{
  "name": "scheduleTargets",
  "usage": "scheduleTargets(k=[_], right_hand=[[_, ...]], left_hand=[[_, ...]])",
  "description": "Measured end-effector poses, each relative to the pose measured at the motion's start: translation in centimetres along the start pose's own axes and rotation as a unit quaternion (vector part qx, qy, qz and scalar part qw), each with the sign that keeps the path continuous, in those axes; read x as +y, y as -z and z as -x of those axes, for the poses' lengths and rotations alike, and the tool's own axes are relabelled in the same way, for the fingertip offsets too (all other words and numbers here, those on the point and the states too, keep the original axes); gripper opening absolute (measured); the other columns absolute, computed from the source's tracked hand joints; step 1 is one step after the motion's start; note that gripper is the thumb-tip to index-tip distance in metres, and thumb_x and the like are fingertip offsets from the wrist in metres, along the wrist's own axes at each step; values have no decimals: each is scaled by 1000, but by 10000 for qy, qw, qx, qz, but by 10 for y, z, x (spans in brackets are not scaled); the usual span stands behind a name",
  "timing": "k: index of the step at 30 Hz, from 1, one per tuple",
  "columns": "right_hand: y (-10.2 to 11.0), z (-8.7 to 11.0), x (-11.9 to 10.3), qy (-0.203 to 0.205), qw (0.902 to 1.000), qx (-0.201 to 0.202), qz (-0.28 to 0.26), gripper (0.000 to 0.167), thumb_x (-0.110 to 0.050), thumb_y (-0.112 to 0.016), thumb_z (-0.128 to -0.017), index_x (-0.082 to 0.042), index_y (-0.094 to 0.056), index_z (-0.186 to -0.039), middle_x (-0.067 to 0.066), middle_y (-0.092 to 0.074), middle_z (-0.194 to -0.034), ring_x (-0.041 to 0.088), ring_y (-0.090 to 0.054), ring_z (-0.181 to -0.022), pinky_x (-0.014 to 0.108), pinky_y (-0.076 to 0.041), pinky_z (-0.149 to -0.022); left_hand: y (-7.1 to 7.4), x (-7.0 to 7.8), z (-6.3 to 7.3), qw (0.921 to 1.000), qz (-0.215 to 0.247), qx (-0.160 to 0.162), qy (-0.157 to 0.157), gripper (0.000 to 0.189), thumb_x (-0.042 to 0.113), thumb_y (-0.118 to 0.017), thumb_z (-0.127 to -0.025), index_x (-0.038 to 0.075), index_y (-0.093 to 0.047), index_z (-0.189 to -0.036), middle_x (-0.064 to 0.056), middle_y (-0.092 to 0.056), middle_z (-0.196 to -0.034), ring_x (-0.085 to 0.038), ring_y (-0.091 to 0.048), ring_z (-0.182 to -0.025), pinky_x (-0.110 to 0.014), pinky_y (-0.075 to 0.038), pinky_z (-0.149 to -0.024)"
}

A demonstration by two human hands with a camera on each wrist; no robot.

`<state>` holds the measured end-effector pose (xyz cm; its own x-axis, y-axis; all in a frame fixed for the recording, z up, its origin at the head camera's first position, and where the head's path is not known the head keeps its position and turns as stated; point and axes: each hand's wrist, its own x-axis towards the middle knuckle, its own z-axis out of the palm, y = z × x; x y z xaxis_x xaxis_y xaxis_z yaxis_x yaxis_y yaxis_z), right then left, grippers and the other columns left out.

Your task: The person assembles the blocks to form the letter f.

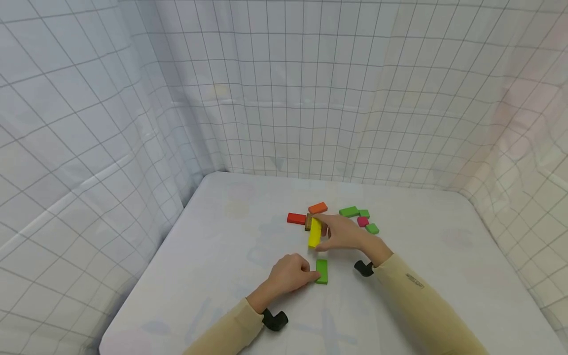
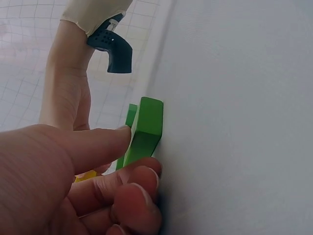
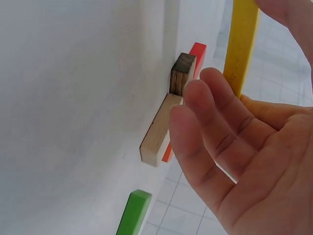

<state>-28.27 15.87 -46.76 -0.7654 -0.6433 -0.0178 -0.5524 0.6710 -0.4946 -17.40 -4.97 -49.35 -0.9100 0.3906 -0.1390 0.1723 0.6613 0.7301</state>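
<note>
My right hand (image 1: 346, 232) pinches a yellow block (image 1: 314, 234) by its ends, between thumb and finger, above the table; its other fingers are spread in the right wrist view. Nearer to me lies a green block (image 1: 322, 271), flat on the table. The thumb of my left hand (image 1: 288, 273) is against its side, and the index finger is curled at its near end (image 2: 149, 117). Beyond the yellow block sits a dark brown block (image 3: 182, 73), end to end with a pale wooden block (image 3: 160, 129), which the right hand covers in the head view.
Behind the yellow block lie a red block (image 1: 296, 218) and an orange block (image 1: 317, 207). To the right are a long green block (image 1: 349, 212), a small green piece (image 1: 364, 213), a crimson piece (image 1: 363, 222) and another green piece (image 1: 372, 229). Gridded white curtains (image 1: 284, 88) surround the table.
</note>
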Motion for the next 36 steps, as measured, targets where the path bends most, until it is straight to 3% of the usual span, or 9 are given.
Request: scheduleTargets(k=[6,19,26,36], right_hand=[[2,13,6,-285,9994,13,-206,92,-49,-86,-76,-11,-46,-151,0,-64,-95,14,-58,-78,30,-53,-68],[-10,23,17,-520,9978,-169,-387,83,-49,-85,-76,-14,-51,-143,-6,-61,-88,13,-57,-76,31,-51,-68],[-14,23,19,-529,9970,-275,-494,84,-42,-84,-78,-11,-48,-147,-5,-60,-85,14,-56,-76,31,-48,-67],[-18,27,19,-465,9957,-315,-730,75,-36,-83,-82,-9,-51,-144,-4,-59,-80,12,-55,-73,29,-46,-65]], left_hand=[[1,-4,-7,9998,170,-91,35,33,37,-75,-90,15,-70,-66,6,-50,-47,-12,-48,-42,-23,-33,-43],[1,-4,-15,9998,89,-55,142,31,36,-79,-87,16,-69,-65,6,-50,-47,-13,-50,-42,-24,-35,-43],[0,-5,-19,9998,125,20,179,31,37,-80,-85,17,-69,-64,6,-50,-45,-13,-51,-41,-25,-35,-43],[-3,-13,-20,9998,156,127,9,27,40,-81,-84,22,-69,-68,6,-53,-49,-13,-53,-43,-25,-37,-47]])
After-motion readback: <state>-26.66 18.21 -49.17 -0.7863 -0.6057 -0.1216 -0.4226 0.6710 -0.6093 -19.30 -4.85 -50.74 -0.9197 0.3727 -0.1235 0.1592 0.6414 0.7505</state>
